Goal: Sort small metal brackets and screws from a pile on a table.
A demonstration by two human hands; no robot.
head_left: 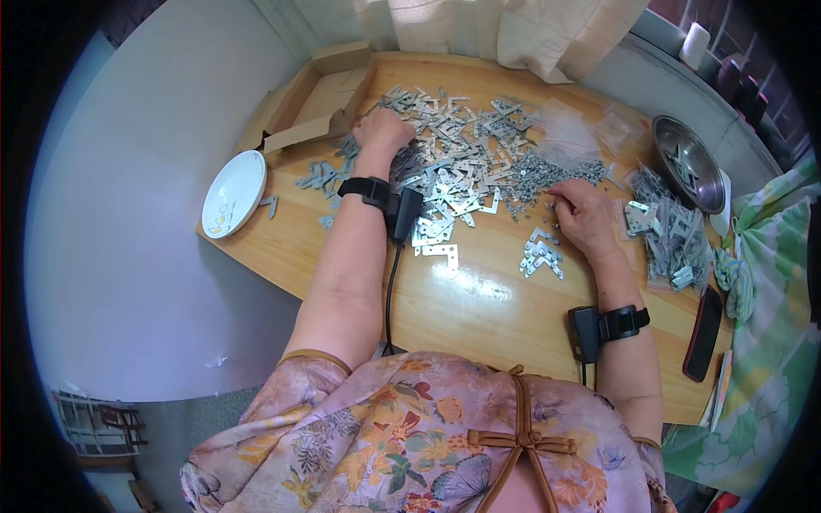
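Observation:
My left hand (385, 132) reaches to the far left part of a heap of flat metal corner brackets (466, 175). Its fingers are curled down among the pieces, and whatever they hold is hidden. My right hand (586, 214) rests at the near right side of a pile of small screws (547, 171), fingers bent in and thumb close to the forefinger; anything between them is too small to make out. Just left of that hand lies a small group of L-shaped brackets (540, 254). A separate bracket (442, 254) sits at the heap's near edge.
An open cardboard box (329, 90) stands far left, with a white plate (233, 195) nearer at the table's left edge. On the right are filled plastic bags (676, 239), a metal bowl (688, 162) and a dark phone (703, 333). Cabled devices (404, 214) are strapped to both wrists.

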